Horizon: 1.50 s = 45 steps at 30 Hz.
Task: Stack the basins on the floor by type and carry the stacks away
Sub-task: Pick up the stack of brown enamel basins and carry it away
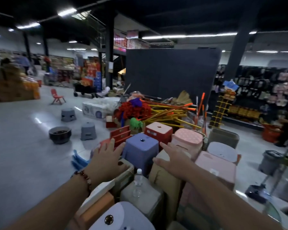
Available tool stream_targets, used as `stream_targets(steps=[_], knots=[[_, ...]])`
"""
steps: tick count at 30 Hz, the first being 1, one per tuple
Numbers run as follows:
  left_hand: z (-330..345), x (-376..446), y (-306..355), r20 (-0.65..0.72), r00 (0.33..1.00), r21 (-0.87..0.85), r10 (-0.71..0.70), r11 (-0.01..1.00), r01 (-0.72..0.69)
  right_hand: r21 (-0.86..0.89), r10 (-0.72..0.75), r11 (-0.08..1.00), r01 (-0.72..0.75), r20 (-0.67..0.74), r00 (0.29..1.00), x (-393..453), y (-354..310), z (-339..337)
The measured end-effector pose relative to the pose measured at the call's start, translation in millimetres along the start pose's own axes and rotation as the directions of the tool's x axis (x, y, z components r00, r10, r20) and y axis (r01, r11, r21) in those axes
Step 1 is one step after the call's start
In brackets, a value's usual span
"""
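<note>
Open hands (106, 157) over purple stool (140, 147)

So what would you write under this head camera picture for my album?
Two open hands, left hand and right hand, reach toward a purple stool among stacked stools in a shop.

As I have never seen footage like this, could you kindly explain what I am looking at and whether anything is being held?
There is one picture, from a camera worn on a person's head, looking forward and down in a shop. The left hand and right hand reach out with fingers spread towards a purple stool among piled plastic goods; neither has a grip on anything. A water bottle stands below it. On the floor to the left sit a dark basin and two grey stools.
</note>
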<state>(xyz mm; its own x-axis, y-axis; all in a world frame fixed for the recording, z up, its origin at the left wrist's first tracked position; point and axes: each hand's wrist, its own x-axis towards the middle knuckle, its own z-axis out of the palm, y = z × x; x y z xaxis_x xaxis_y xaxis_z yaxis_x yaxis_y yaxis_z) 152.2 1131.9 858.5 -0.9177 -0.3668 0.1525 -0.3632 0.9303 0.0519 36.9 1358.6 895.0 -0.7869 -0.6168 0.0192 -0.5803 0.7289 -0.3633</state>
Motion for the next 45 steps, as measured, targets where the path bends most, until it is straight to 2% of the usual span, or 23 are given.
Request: stream_targets(steps=[5,10,13,16,25,36,45], knots=[[-14.9,-32.9,-109.2,0.029,0.993,-0.028,-0.114,0.993,0.115,0.068,-0.145,0.988,0.141,0.049,0.988,34.7,-108.5,44.2],[-43.9,-75.9,-222.2,-0.031,0.974,-0.008,-0.226,0.974,0.226,0.369,-0.361,0.865,0.339,-0.012,0.933,52.1,-240.7,95.3],[-58.8,-98.7,-272.5,-0.097,0.965,-0.015,-0.242,0.97,0.242,0.314,-0.45,0.842,0.439,-0.039,0.892,65.1,-296.3,121.4],[-63.5,-106.4,-321.7,-0.092,0.95,-0.013,-0.299,0.954,0.299,0.28,-0.463,0.851,0.445,-0.002,0.887,82.6,-336.2,135.7],[-44.0,-71.8,-406.1,-0.03,0.93,0.0,-0.366,0.93,0.366,0.275,-0.506,0.839,0.47,0.074,0.86,155.6,-388.3,161.6],[-13.4,67.5,-485.2,0.055,0.942,0.0,-0.331,0.943,0.332,0.273,-0.458,0.874,0.403,0.182,0.87,317.0,-405.5,189.3],[17.1,144.7,-585.7,0.116,0.925,-0.022,-0.361,0.931,0.365,0.153,-0.435,0.9,0.407,0.287,0.854,421.4,-480.5,228.4]])
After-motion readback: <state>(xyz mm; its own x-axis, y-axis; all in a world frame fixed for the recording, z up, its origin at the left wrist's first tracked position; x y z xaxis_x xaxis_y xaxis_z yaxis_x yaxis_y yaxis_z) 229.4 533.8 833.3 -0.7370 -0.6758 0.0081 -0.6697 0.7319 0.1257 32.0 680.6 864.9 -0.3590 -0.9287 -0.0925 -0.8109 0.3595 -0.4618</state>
